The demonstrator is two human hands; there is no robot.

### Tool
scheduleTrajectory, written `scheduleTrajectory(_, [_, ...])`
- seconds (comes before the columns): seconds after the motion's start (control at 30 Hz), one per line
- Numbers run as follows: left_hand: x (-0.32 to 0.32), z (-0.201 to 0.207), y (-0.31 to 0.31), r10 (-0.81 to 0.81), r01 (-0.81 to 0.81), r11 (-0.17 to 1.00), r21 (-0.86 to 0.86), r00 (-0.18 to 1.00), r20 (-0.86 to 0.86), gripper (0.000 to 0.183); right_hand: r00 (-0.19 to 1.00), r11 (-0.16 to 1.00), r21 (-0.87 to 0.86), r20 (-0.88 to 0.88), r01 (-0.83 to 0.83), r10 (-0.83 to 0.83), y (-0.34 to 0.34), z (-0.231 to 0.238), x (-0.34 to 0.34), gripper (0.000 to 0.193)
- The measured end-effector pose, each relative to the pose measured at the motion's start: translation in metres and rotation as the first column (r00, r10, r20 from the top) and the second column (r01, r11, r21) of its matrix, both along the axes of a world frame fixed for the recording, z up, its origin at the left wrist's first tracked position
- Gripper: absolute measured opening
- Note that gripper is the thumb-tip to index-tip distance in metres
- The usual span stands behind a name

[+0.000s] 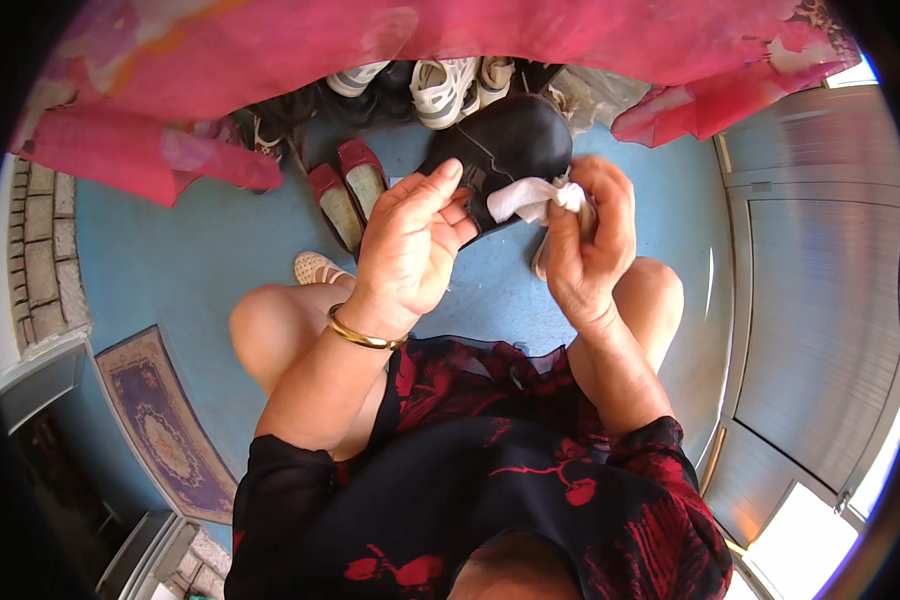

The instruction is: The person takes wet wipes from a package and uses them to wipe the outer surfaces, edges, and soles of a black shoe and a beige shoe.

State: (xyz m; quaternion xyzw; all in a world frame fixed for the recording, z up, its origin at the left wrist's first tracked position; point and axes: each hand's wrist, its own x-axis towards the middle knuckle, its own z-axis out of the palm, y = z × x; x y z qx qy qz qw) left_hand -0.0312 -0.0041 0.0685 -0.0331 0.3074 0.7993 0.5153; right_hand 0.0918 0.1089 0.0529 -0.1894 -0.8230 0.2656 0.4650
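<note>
L hand (410, 240) looks closed on the black shoe (520, 140) by one edge, tho grip's part hidden from here; it's up over the blue floor (490, 305). R hand (595, 235) pinches a white cloth (522, 197). Shoe's prob. light, stiffish, slick; best held at the opening.

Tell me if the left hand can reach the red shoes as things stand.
Likely yes: the red shoes lie on the floor below the left hand, slightly to its left; nothing seen blocks them, though that hand is at the black shoe.
</note>
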Motion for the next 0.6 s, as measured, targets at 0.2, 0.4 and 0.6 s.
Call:
scheduleTrajectory(0.2, [0.004,-0.007,0.002,-0.042,0.024,0.982,-0.187,0.995,-0.090,0.015,0.981,0.886,-0.448,0.083,-0.120,0.175,0.012,-0.009,0.005,0.052])
scheduleTrajectory(0.4, [0.008,-0.017,-0.003,-0.127,0.051,0.962,-0.267,0.952,-0.278,0.020,0.986,0.772,-0.630,0.054,-0.090,0.159,0.013,-0.012,0.009,0.044])
scheduleTrajectory(0.6, [0.006,-0.018,-0.001,-0.127,0.048,0.965,-0.257,0.947,-0.297,0.021,0.990,0.724,-0.683,0.010,-0.098,0.144,0.007,-0.012,0.008,0.040])
